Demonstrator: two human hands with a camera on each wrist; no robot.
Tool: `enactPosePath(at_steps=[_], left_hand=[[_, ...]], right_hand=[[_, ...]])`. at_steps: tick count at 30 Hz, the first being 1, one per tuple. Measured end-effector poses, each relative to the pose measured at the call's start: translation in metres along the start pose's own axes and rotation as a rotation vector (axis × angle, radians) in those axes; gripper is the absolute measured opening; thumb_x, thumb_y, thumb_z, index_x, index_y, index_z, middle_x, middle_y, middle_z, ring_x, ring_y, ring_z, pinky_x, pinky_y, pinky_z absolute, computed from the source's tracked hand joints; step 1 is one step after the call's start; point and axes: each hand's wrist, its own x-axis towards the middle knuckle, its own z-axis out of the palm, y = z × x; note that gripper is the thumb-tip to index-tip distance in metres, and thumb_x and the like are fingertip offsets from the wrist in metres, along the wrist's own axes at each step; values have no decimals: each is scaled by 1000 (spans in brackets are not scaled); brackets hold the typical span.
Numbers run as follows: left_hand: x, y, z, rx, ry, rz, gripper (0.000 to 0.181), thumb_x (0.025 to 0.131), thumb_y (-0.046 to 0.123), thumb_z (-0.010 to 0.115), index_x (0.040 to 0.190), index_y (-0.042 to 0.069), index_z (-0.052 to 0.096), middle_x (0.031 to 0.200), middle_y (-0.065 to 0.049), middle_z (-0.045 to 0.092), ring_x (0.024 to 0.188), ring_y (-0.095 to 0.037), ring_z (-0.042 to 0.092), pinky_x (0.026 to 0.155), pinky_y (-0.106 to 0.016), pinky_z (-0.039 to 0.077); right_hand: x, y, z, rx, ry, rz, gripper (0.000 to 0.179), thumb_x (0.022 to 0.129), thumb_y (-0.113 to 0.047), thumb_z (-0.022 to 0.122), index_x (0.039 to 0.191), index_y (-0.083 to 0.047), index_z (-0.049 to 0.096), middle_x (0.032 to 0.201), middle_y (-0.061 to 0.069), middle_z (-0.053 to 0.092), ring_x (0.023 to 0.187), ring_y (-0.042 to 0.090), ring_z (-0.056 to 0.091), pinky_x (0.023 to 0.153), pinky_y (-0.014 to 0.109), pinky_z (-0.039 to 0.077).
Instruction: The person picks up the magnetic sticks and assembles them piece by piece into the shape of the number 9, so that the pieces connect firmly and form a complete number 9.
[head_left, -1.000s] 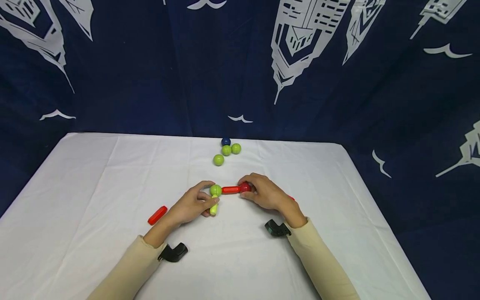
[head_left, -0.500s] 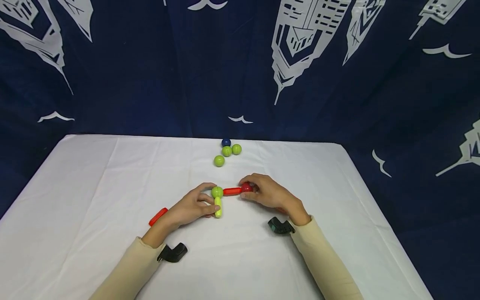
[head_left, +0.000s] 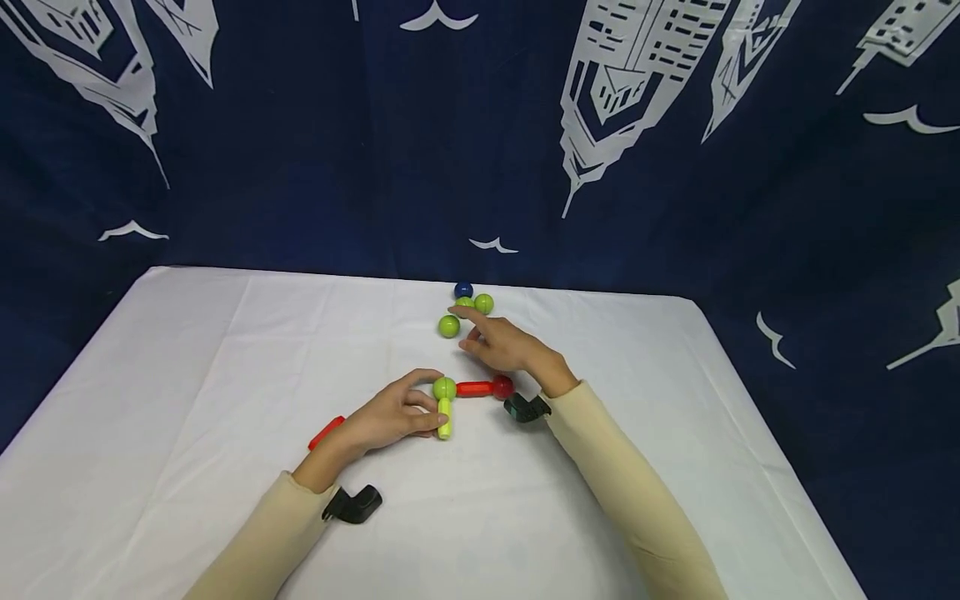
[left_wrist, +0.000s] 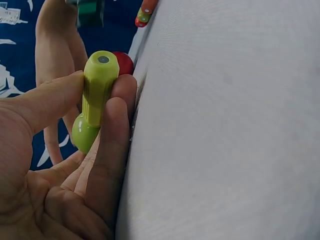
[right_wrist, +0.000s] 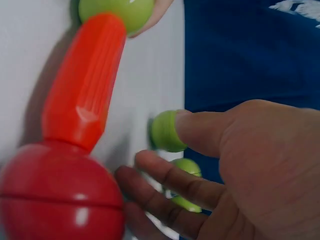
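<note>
My left hand (head_left: 393, 408) pinches a yellow-green magnetic rod (left_wrist: 100, 87) between thumb and fingers; a grey disc shows in its end. This rod joins a green ball (head_left: 445, 387), from which a red rod (head_left: 474, 389) runs right to a red ball (head_left: 502, 387). Together they form an L close over the white cloth. My right hand (head_left: 506, 343) reaches over the back of the table, fingers spread and holding nothing. Its fingertips are at a loose green ball (right_wrist: 167, 132) and overlap another green ball (head_left: 466, 301) in the head view.
A third loose green ball (head_left: 483, 303) and a dark blue ball (head_left: 463, 289) lie near the table's back edge. One red rod (head_left: 326, 433) is partly behind the left wrist. Orange-red and green pieces (left_wrist: 145, 12) appear atop the left wrist view. A navy printed cloth (head_left: 300, 150) hangs behind.
My right hand has let go of the red ball and moved up and back to the loose green balls. The left hand keeps its hold on the yellow-green rod.
</note>
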Motion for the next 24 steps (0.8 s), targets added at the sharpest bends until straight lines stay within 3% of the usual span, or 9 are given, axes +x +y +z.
enactPosePath(at_steps=[5, 15, 24], left_hand=[[0, -1, 1, -12, -8, 1, 69, 92, 12, 73, 149, 6, 34, 108, -14, 67, 86, -17, 72, 81, -30, 57], [-1, 0, 3, -18, -22, 15, 68, 92, 12, 73, 148, 5, 34, 108, -13, 68, 86, -18, 72, 81, -31, 57], [-2, 0, 0, -13, -2, 15, 69, 92, 13, 73, 148, 6, 35, 108, -14, 68, 87, -18, 72, 81, -31, 58]], right_hand=[[14, 5, 3, 36, -26, 38, 59, 105, -21, 53, 158, -27, 27, 103, 9, 62, 87, 20, 56, 81, 33, 46], [12, 7, 11, -9, -8, 37, 38, 101, -21, 61, 137, -20, 51, 93, 4, 58, 81, 18, 53, 76, 30, 44], [-1, 7, 6, 10, 10, -25, 32, 102, -22, 58, 130, -14, 42, 73, 2, 50, 64, 15, 47, 67, 28, 39]])
